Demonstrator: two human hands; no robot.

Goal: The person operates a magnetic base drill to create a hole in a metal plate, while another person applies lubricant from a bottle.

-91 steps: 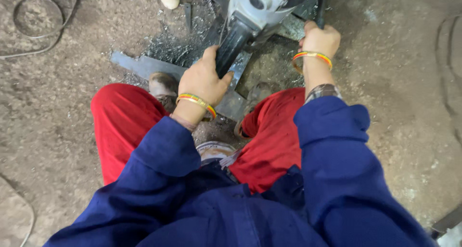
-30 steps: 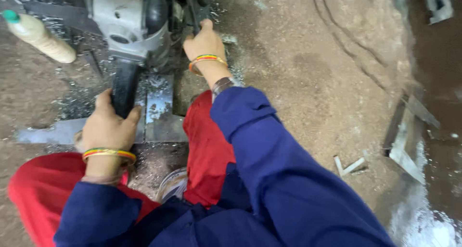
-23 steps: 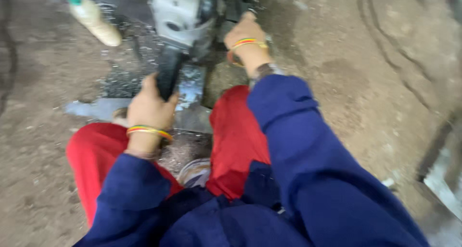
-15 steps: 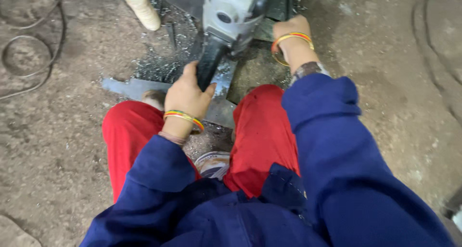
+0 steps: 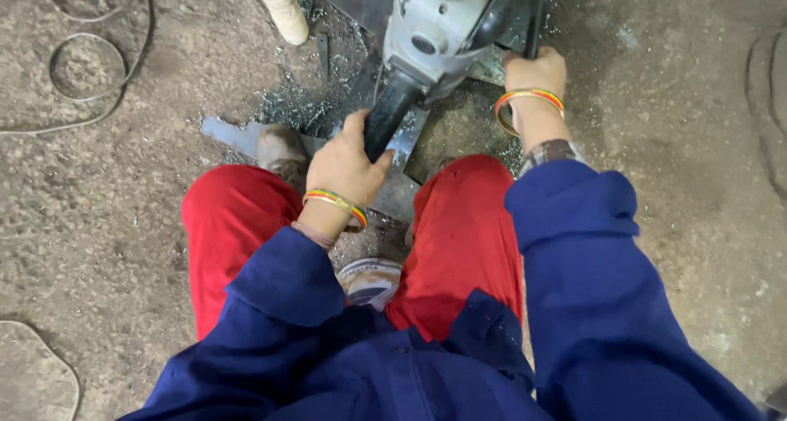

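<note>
Squatting over the work, the person grips a large grey angle grinder (image 5: 438, 27) with both hands: the left hand (image 5: 344, 163) is wrapped around the black rear handle, thumb and fingers closed on it, while the right hand (image 5: 534, 68) is clenched on the thin black side handle that rises just above it. The grinder body sits ahead of both hands, nose down over a flat metal plate (image 5: 402, 154) lying on the dirt floor; the disc itself is hidden under the housing, so contact with the plate cannot be confirmed. Metal filings (image 5: 295, 105) lie scattered ahead of the left hand. A worn shoe (image 5: 283, 150) rests on the plate just left of the left hand, apparently pinning it. Risks as judged: the plate is held only by that foot, so a bite from the disc could kick it or the tool toward the red trousers (image 5: 459, 224), which sit directly behind both hands. Loose bangles (image 5: 336, 204) on each wrist and the blue sleeves (image 5: 574, 249) hang near the tool and could snag. Bare hands have no guard against sparks or filings. A cable (image 5: 82, 60) loops on the floor well left of the left hand, and a pale bottle (image 5: 283, 11) stands just ahead-left, near enough to be knocked over.
</note>
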